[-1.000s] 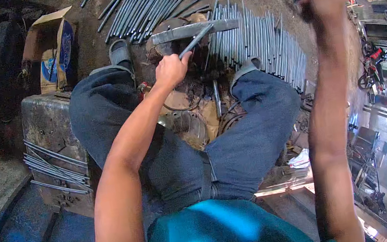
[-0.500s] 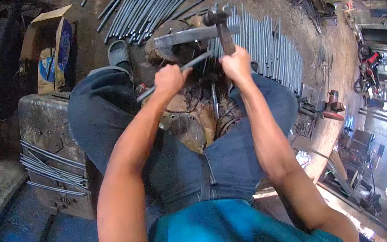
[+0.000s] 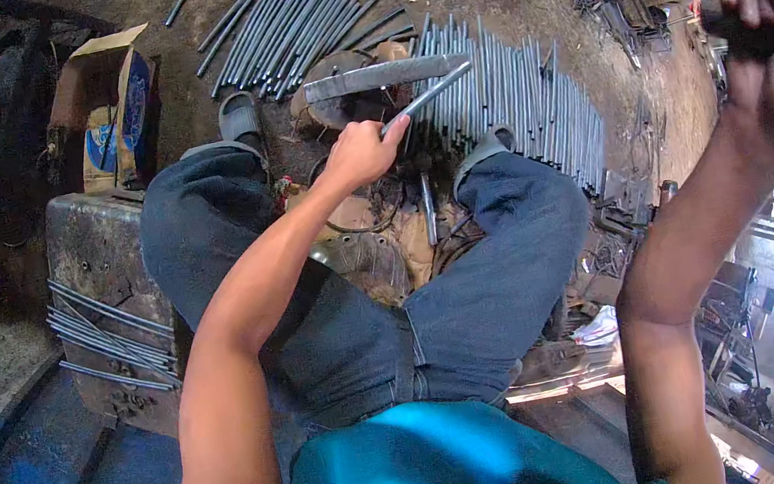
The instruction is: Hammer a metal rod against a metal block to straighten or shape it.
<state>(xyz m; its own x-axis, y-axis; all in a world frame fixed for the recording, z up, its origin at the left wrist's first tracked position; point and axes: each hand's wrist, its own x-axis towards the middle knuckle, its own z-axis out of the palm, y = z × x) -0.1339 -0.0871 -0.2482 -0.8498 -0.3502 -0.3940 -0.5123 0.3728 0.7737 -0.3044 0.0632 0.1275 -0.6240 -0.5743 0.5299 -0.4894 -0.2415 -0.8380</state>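
Between my knees, my left hand [image 3: 361, 155] is closed around a short grey metal rod [image 3: 437, 95]. The rod slants up to the right, its far end by the right end of a long flat steel bar [image 3: 361, 80] that lies over a round wooden block [image 3: 312, 117]. I cannot tell whether rod and bar touch. My right hand [image 3: 771, 75] is raised far out to the right, dark and blurred, with fingers curled round the handle of the hammer seen earlier. The hammer's head is hard to make out against the dark rim.
Many cut rods lie in rows beyond the block, one pile [image 3: 284, 40] at left and another [image 3: 516, 100] at right. A worn metal box [image 3: 94, 248] with several thin rods stands left of my knee. Behind it is an open carton [image 3: 114, 113]. Tools and scrap [image 3: 632, 0] crowd the right side.
My right hand has swung from above the steel bar up and far to the right with the hammer. My left hand has shifted slightly right, and the rod's far end now sits farther right and higher.
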